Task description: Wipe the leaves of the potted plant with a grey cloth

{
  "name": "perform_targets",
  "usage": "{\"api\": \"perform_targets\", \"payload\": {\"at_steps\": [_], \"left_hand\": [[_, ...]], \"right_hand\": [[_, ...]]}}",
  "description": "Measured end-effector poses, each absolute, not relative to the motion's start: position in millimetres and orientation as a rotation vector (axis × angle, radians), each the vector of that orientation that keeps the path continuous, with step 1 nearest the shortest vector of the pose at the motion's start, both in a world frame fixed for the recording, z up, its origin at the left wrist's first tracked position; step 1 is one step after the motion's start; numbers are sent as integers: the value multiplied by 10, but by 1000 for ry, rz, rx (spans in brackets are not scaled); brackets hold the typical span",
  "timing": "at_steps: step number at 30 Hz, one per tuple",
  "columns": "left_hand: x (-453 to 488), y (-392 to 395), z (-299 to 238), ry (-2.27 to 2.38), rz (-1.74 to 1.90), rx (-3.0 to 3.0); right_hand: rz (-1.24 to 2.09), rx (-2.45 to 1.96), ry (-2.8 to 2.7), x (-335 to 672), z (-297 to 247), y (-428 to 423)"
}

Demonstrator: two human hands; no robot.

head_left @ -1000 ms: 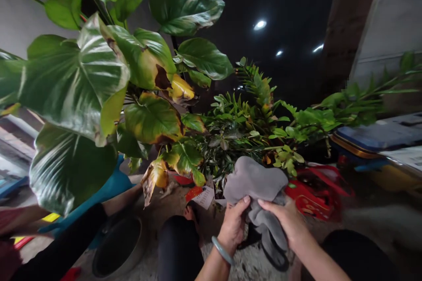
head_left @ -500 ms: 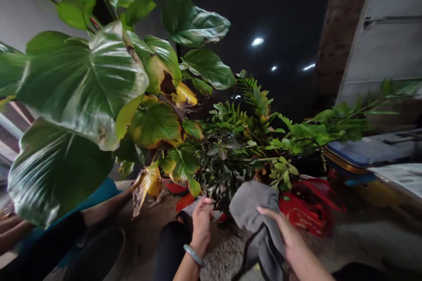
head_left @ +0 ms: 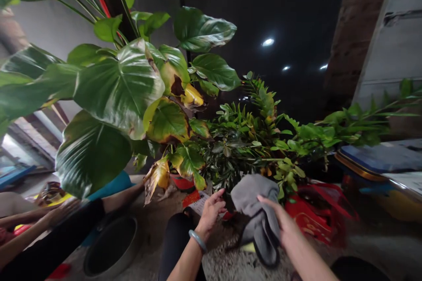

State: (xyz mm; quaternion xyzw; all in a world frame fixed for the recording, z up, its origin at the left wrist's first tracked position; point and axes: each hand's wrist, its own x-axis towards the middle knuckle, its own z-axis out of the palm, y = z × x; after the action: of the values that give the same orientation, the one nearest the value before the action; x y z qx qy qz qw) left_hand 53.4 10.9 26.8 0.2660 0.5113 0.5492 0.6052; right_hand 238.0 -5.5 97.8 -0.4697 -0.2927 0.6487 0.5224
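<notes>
My right hand (head_left: 279,219) grips a soft grey cloth (head_left: 255,193) with dark edging; the cloth bunches over the fingers and its lower end hangs in loops. My left hand (head_left: 212,211), with a pale bangle on the wrist, reaches forward beside the cloth. Its fingers are bent and slightly apart, with nothing visible in them. Just beyond both hands stands a bushy plant with small dark leaves (head_left: 224,162). At the left a tall plant with broad glossy leaves (head_left: 118,81) leans over, several of its leaves yellowed and brown at the edges.
Another person's arms (head_left: 42,219) and dark-clad leg are at the left, near a dark round basin (head_left: 112,246). A red bag (head_left: 310,215) lies on the ground at the right, below a blue-topped box (head_left: 365,158). A dark glossy panel (head_left: 257,4) stands behind the plants.
The view has turned left, so the plants sit further right and more of the other person and the basin shows. My left hand's fingers have spread a little. The cloth's loose end has swung.
</notes>
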Motion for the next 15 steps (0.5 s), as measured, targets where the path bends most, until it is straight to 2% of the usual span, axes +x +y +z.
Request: {"api": "perform_targets", "payload": {"at_steps": [3, 7, 9, 12, 15], "left_hand": [[479, 88, 242, 1165, 1234, 647], [543, 141, 253, 1118, 1200, 739], [589, 173, 262, 1118, 1173, 748], [600, 188, 237, 1115, 1147, 711], [544, 168, 156, 1045, 1115, 680]], "right_hand": [[1722, -1136, -479, 2377, 1109, -255], [1457, -971, -431, 2459, 1571, 182], [1474, -967, -363, 2456, 1647, 409], [1658, -1065, -285, 2377, 1430, 367], [1793, -1136, -266, 2300, 1087, -51]]}}
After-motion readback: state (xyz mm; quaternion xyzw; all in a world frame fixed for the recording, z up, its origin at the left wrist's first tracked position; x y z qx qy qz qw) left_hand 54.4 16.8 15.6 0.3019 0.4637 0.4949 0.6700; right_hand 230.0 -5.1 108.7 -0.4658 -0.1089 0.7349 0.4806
